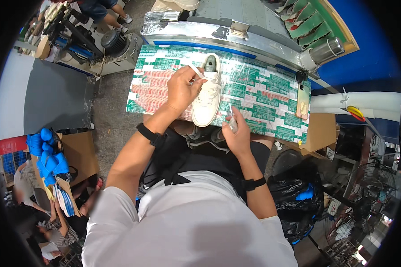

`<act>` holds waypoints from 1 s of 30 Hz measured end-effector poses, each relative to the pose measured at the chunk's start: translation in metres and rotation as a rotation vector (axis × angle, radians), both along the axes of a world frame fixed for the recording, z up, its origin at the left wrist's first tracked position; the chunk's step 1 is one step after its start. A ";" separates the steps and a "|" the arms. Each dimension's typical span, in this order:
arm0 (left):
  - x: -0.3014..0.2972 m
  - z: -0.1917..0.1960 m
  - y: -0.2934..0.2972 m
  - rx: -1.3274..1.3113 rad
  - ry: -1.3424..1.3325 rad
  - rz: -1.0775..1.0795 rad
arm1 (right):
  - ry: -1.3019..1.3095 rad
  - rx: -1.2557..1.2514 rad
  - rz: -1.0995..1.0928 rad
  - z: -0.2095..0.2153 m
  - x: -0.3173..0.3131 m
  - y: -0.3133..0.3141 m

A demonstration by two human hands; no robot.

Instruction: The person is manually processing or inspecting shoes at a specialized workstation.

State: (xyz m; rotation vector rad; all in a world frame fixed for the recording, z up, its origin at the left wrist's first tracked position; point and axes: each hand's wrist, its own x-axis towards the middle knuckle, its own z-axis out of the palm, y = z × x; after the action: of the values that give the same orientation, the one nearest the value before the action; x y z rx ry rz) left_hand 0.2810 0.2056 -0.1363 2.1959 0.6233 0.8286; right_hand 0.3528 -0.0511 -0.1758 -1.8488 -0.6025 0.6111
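Observation:
A cream-white low sneaker [206, 103] lies on the worktop [258, 100], its toe toward me and its opening away. My left hand [182, 90] is over the left side of its collar, thumb and fingers pinched on a white shoelace [194, 70] raised above the tongue. Inside the heel, a dark grey-green insole [210, 63] shows. To the right of the toe, my right hand [238, 135] is closed around a small slim tool [232, 123] with a pale handle and a thin tip pointing away from me. Its exact kind is unclear.
A phone [303, 101] lies at the worktop's right end. Behind runs a metal-edged conveyor [254, 39] with a cylindrical motor [327, 51]. At left stand a grey cabinet [58, 95] and blue bundles [49, 155]; at right, a black bag [294, 200] and fan [365, 209]. Other people work lower left.

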 end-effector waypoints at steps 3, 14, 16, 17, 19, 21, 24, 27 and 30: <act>-0.002 -0.004 0.008 0.106 -0.018 -0.077 | -0.014 0.009 0.053 0.009 -0.007 0.007; 0.003 0.006 0.007 0.133 0.002 -0.212 | -0.225 -0.012 0.195 0.050 -0.013 0.039; 0.009 0.001 0.013 -0.108 -0.029 -0.088 | -0.312 -0.036 0.246 0.054 -0.016 0.044; 0.011 -0.001 0.016 -0.350 -0.052 0.018 | -0.311 -0.038 0.249 0.058 -0.018 0.047; 0.015 -0.005 0.033 -0.651 -0.025 0.014 | -0.397 -0.048 0.290 0.067 -0.019 0.056; 0.027 -0.007 0.044 -1.080 -0.128 0.103 | -0.512 -0.045 0.338 0.068 -0.015 0.065; 0.034 0.000 0.059 -1.167 -0.226 0.097 | -0.725 -0.055 0.396 0.068 -0.007 0.076; 0.034 0.015 0.101 -1.143 -0.385 0.139 | -0.890 -0.067 0.412 0.062 0.001 0.085; 0.033 0.007 0.137 -1.170 -0.602 0.368 | -0.998 -0.077 0.419 0.056 0.005 0.096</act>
State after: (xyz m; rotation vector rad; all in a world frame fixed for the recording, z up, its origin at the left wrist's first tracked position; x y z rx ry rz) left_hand 0.3137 0.3430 -0.1295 0.7425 0.8911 0.9060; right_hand 0.3579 0.0449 -0.1199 -2.0467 -1.6586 -0.0933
